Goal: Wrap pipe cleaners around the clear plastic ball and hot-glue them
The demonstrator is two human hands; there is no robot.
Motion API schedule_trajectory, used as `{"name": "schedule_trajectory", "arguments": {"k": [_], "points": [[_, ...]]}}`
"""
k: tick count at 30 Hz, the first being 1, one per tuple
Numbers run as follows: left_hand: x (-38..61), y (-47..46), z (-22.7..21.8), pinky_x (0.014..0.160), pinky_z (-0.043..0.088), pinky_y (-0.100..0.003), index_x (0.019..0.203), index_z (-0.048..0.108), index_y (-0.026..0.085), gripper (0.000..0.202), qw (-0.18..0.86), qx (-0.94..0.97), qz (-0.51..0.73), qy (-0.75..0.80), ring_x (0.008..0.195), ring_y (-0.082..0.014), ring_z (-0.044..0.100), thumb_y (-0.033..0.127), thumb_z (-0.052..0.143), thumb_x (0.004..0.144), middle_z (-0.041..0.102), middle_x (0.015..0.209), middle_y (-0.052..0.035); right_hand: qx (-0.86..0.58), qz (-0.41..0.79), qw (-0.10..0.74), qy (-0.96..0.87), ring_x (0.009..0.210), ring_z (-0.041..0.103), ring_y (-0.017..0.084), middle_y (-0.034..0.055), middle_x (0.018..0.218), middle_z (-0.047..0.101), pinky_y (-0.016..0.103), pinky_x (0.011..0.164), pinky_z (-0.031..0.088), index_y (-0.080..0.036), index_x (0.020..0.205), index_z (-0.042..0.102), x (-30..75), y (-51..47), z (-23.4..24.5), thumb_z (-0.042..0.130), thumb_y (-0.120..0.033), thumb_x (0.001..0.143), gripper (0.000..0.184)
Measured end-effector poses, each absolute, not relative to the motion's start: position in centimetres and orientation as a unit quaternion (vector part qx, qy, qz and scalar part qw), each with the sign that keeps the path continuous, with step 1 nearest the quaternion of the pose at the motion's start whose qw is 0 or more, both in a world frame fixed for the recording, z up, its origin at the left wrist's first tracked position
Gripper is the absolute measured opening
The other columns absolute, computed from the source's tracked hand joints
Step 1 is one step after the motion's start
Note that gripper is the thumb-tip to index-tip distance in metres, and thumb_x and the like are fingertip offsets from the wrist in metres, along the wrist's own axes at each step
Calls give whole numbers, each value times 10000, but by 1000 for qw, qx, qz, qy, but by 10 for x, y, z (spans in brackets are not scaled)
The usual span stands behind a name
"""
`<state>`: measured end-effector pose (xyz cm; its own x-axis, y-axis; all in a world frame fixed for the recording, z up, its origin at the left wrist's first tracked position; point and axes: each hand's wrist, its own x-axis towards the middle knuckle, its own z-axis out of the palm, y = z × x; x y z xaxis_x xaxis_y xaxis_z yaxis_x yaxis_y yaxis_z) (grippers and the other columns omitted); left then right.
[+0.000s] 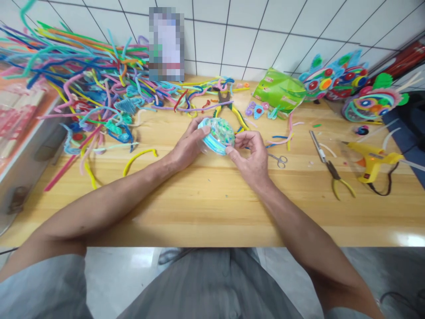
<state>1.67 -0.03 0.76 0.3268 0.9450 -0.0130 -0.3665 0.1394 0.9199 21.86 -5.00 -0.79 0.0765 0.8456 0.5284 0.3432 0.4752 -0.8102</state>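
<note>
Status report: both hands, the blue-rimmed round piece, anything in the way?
Left hand, right hand both gripping blue-rimmed round piece. Yellow-handled pliers close behind it. Small scissors beside right hand.

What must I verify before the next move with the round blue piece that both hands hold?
1. Grip: the left hand and the right hand hold the round piece from both sides: ok.
2. The round piece rests on the table: cannot tell.
3. The small scissors lie close beside the right hand: ok.
4. The glue gun lies far from both hands: ok.
5. The glue gun is cold: cannot tell.
</note>
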Motion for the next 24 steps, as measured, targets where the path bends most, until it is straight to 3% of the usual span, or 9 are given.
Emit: {"name": "schedule_trajectory", "arguments": {"k": [8, 13, 18, 24], "points": [[15, -2, 8, 1019, 597, -391, 1272, 612, 303, 533, 659, 474, 487, 322, 1139, -241, 712, 512, 857, 847, 703, 1239, -2, -470, 218, 578, -630, 898, 660, 173, -7, 1046, 692, 370, 875, 568, -290, 1168, 605, 217, -51, -8, 849, -446, 889, 403], [11, 0, 0, 1158, 531, -473, 1320, 629, 328, 522, 601, 525, 498, 340, 1281, -302, 652, 530, 826, 881, 685, 1295, -32, -443, 242, 617, -604, 837, 629, 155, -21, 945, 653, 327, 805, 551, -271, 1043, 613, 217, -51, -5, 810, -429, 929, 277], [11, -3, 0, 1181, 506, -505, 1335, 628, 310, 599, 553, 575, 501, 336, 1303, -332, 609, 604, 847, 862, 681, 1273, -51, -405, 357, 630, -558, 701, 572, 157, -35, 766, 555, 319, 690, 524, -268, 846, 520, 226, -41, -6, 719, -509, 992, 344], [12, -5, 1, 1193, 485, -514, 1339, 617, 291, 653, 545, 592, 495, 328, 1302, -339, 591, 661, 849, 853, 677, 1227, -59, -416, 463, 613, -487, 682, 619, 176, -12, 775, 576, 326, 614, 578, -284, 804, 420, 238, -28, -7, 710, -615, 947, 463]]}}
